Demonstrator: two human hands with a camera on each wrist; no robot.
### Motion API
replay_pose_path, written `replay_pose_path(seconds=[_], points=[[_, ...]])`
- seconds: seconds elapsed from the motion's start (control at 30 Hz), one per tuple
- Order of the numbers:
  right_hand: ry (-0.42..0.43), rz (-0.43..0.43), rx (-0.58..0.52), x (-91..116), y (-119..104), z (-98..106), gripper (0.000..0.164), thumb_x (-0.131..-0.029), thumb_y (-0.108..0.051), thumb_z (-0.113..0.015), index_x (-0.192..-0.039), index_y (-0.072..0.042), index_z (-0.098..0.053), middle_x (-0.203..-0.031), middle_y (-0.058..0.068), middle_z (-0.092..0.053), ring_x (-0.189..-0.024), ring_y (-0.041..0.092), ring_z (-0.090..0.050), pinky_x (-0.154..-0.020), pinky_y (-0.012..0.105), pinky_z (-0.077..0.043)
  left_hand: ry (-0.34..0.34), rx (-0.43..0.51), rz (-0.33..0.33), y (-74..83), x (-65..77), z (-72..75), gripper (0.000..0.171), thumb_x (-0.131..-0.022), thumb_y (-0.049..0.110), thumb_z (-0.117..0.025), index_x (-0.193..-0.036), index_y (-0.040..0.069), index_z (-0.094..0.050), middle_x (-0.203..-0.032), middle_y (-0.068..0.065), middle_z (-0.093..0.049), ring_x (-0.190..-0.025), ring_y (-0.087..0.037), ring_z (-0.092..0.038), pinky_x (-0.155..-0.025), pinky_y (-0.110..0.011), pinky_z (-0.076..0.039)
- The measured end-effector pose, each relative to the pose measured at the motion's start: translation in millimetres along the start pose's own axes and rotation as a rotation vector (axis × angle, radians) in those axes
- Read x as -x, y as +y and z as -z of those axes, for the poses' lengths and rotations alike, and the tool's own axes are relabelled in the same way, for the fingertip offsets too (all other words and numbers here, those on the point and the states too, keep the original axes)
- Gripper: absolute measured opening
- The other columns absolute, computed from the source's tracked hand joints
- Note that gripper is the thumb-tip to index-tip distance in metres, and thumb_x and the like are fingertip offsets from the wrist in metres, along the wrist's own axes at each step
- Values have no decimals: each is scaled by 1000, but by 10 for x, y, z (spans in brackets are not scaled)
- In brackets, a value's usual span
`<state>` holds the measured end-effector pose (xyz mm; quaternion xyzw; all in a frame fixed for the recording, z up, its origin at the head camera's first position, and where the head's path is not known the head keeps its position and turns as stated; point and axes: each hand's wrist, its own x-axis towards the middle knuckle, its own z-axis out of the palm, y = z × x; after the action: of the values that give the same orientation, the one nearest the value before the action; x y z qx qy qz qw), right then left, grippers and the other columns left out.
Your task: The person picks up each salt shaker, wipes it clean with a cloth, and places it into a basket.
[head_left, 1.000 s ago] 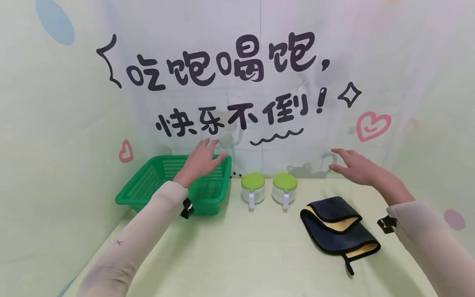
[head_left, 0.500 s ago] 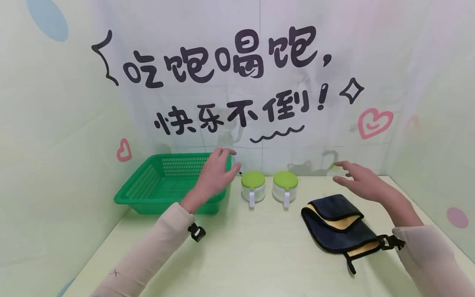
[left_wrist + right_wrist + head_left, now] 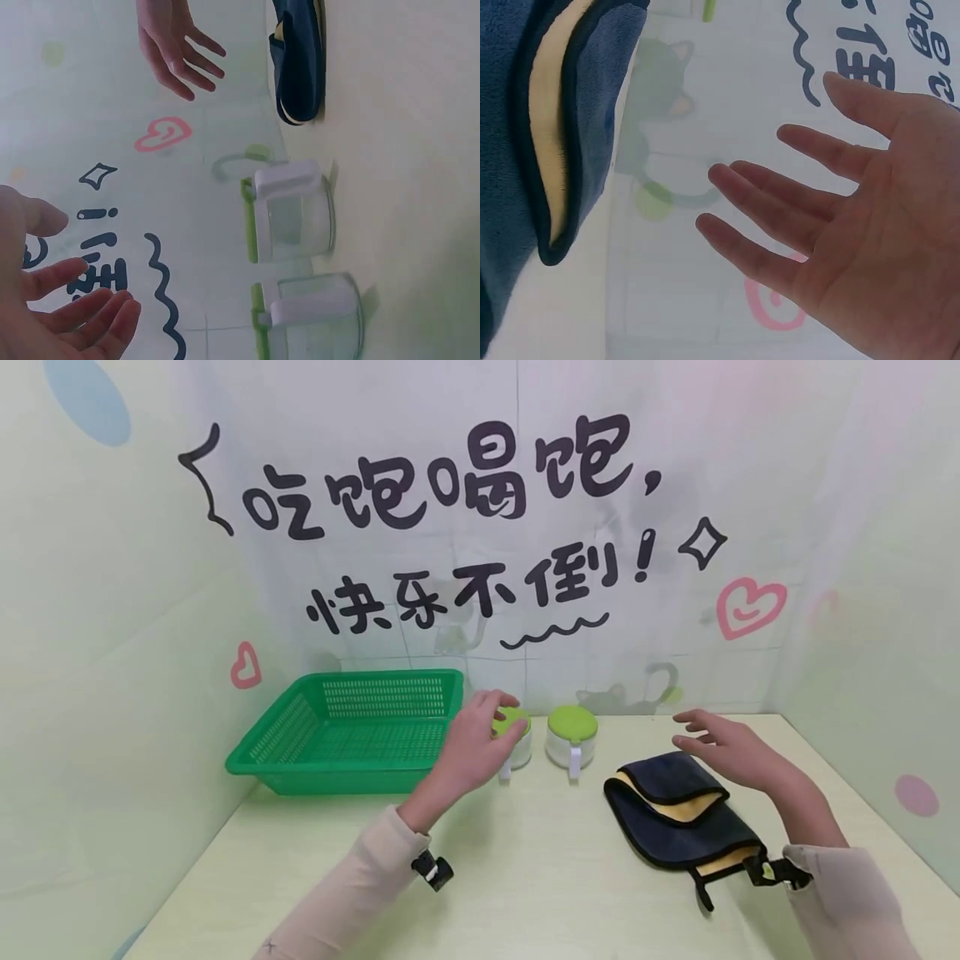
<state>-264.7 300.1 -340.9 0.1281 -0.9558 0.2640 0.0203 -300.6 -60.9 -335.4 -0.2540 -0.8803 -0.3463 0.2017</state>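
Observation:
Two clear jars with green lids and white handles stand side by side near the back wall. My left hand (image 3: pixel 478 739) hovers in front of the left jar (image 3: pixel 517 752) and partly hides it in the head view; its fingers are loosely bent and hold nothing. The right jar (image 3: pixel 572 743) is fully visible. Over at the right, a folded dark blue cloth (image 3: pixel 667 835) with black edging and a yellow inner side lies on the table. My right hand (image 3: pixel 738 750) is in the air just above and beyond that cloth, fingers relaxed, nothing in it.
A green plastic basket (image 3: pixel 345 781) with perforated sides sits at the back left of the pale table (image 3: pixel 540 877). Behind everything hangs a white printed sheet (image 3: pixel 420 410) with dark lettering, and side walls close in the table left and right.
My left hand has moved right, from over the basket to the left jar. My right hand has come lower, nearer the cloth. The jars, basket and cloth stay in place.

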Motion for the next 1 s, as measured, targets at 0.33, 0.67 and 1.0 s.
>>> replay_pose_path(seconds=[0.33, 0.67, 1.0], points=[[-49, -129, 47, -48, 230, -129, 61, -99, -44, -45, -134, 6, -45, -127, 36, -52, -114, 52, -52, -81, 54, -50, -114, 298, 185, 64, 114, -321, 29, -94, 33, -57, -114, 13, -60, -112, -1, -62, -96, -17, -63, -77, -27, -55], [-74, -297, 88, -144, 383, -276, 65, -98, -42, -43, -127, 17, -46, -129, 39, -46, -110, 55, -50, -80, 54, -50, -153, 488, 312, 70, 116, -683, 25, -94, 30, -56, -112, 14, -61, -107, 1, -61, -85, -14, -61, -70, -27, -55], [-17, -383, 20, -203, 490, -380, 59, -95, -46, -49, -103, 12, -62, -91, 24, -63, -77, 31, -59, -65, 39, -47, -93, 631, 426, 105, 7, -950, 18, -92, 25, -58, -105, 13, -61, -99, -4, -62, -88, -26, -67, -72, -32, -58]])
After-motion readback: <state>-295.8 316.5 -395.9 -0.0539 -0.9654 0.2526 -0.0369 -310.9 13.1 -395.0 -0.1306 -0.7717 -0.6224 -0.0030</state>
